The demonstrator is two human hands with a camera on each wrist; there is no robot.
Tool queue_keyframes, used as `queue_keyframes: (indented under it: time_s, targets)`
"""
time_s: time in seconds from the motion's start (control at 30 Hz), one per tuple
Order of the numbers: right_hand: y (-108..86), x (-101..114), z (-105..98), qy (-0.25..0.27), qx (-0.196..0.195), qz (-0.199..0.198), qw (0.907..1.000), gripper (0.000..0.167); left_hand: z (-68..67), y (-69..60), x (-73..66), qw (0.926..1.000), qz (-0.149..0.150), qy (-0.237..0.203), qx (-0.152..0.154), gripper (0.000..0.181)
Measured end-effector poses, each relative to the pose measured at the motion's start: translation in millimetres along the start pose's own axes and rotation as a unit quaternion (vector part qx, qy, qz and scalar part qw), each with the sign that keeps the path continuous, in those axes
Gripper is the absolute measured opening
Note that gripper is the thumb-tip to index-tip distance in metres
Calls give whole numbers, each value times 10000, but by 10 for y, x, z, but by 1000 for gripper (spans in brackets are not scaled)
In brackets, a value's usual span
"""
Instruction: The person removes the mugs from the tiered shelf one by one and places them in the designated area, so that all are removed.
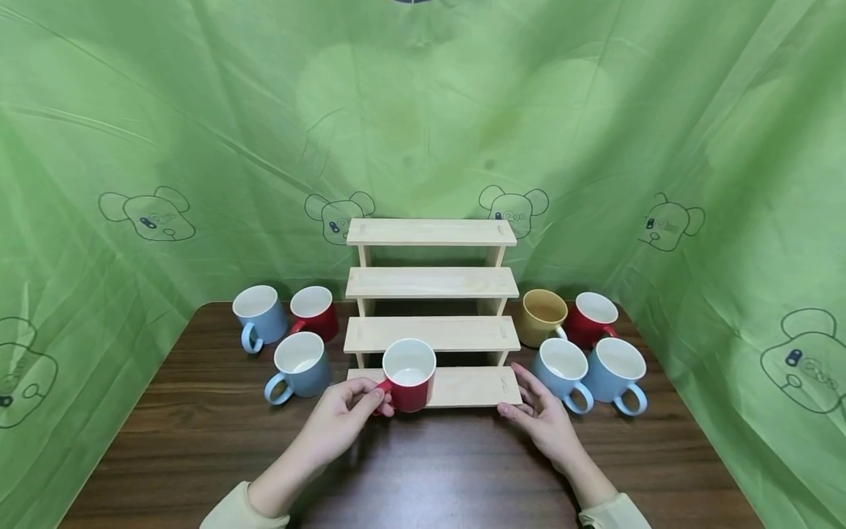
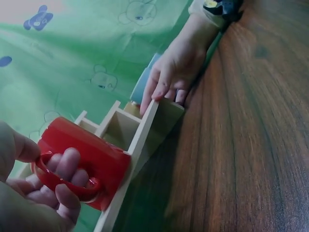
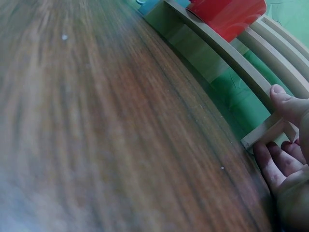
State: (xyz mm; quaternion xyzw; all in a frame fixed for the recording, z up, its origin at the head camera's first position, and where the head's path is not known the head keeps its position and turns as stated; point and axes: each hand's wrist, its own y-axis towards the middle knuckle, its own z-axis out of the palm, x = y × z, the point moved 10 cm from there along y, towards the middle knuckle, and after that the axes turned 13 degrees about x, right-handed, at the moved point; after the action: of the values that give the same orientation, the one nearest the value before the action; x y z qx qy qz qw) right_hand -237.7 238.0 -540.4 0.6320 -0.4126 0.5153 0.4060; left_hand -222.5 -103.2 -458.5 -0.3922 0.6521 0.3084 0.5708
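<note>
My left hand (image 1: pixel 349 411) grips the handle of a red mug (image 1: pixel 411 395) with a white inside. In the left wrist view, its fingers pass through the mug's handle (image 2: pixel 82 189). The mug is upright at the left half of the lowest step of a pale wooden four-step display rack (image 1: pixel 432 334); whether its base rests fully there is hard to tell. At the rack's right end, my right hand (image 1: pixel 543 420) holds the lowest step. Its thumb (image 3: pixel 285 102) lies on the board's front edge, and the fingers (image 3: pixel 273 166) are at the end and side support.
Left of the rack stand two light blue mugs (image 1: pixel 259 316) and a red mug (image 1: pixel 316 312). To its right are a yellow mug (image 1: pixel 538 323), another red mug (image 1: pixel 588 323) and two light blue mugs (image 1: pixel 562 371). Green curtain (image 1: pixel 423 132) surrounds the dark wooden table (image 1: pixel 423 477).
</note>
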Motion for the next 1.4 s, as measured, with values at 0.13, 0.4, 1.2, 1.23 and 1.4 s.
queue_keyframes:
  time_s: [0.13,0.4,1.2,1.23,1.4]
  targets:
    - [14,13,0,-23,-6,-48,10000,82,35,30,23,9998,-25,-40,190,27]
    - [18,33,10,31,36,-110,9999,82,71,25,27,9987,-96,-154,481,31]
    - [4,19,20,63,14,41,10000,84,130,-66,64,9930,-57,-1033,569,38]
    - [3,17,20,59,10,48,10000,84,124,-79,49,9929,-37,-1057,537,38]
    - [-5,-2,16,39,-29,106,9999,84,44,-164,-94,9940,213,-1012,366,35]
